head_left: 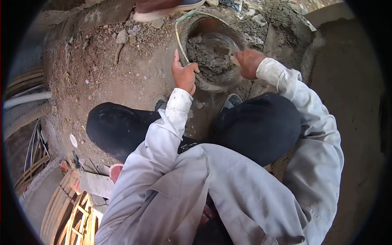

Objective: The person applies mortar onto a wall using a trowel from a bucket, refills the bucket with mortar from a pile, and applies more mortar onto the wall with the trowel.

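Wet grey mortar (208, 61) lies inside a mortar-smeared bucket (220, 87) on the ground in front of me. My left hand (184, 74) is closed on the near left side of the bucket, at its rim, where a pale bail handle (178, 34) runs round the edge. In my right hand (250, 63) is the light-coloured handle of a trowel (234, 60), gripped over the right side of the bucket. The trowel's blade is down in the mortar and mostly hidden. Both my sleeves carry mortar stains.
My bent knees flank the space below the bucket. Another person's shoe (167, 9) stands beyond it. Stones and rubble (122, 36) cover the ground to the left. A grey wall or slab (347, 110) runs along the right. Wooden strips (75, 216) and a pale pipe (28, 99) lie lower left.
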A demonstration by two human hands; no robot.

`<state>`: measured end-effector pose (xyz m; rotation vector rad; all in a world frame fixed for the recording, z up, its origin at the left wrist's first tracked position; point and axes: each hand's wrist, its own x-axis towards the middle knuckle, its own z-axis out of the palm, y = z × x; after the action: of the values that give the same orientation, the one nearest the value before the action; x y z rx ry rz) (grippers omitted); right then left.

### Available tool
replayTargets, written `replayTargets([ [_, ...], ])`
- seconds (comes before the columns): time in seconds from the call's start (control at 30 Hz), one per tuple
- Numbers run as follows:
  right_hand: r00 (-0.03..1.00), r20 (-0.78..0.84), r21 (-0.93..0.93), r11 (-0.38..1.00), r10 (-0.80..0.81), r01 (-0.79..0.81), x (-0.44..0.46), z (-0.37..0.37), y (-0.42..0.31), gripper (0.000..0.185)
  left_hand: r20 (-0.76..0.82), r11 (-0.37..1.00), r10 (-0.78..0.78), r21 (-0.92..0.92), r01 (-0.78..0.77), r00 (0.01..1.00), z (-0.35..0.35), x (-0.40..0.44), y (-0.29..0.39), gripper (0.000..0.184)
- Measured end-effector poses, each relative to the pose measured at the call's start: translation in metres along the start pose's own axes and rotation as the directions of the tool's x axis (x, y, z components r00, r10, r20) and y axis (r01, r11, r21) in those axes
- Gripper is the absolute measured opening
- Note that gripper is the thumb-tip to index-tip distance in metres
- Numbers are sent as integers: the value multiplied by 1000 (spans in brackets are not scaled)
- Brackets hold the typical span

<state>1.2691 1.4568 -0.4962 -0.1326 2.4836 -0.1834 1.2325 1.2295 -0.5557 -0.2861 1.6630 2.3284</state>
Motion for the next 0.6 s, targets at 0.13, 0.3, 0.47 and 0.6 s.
replayTargets([
  [0.13,986,50,-135,979,161,-153,3,-56,18,34,74,999,-1,-39,4,997,-4,4,1,85],
  [0.3,716,691,373,800,99,-471,10,-27,12,8,51,999,-42,-31,44,998,-6,1,7,79],
  [0.47,720,592,802,174,-362,-572,6,27,-24,6,104,999,7,-36,-3,995,-14,4,-1,73],
  [0.6,755,342,659,-430,-559,-617,2,56,-28,17,158,1000,-18,14,16,987,-18,2,3,73],
])
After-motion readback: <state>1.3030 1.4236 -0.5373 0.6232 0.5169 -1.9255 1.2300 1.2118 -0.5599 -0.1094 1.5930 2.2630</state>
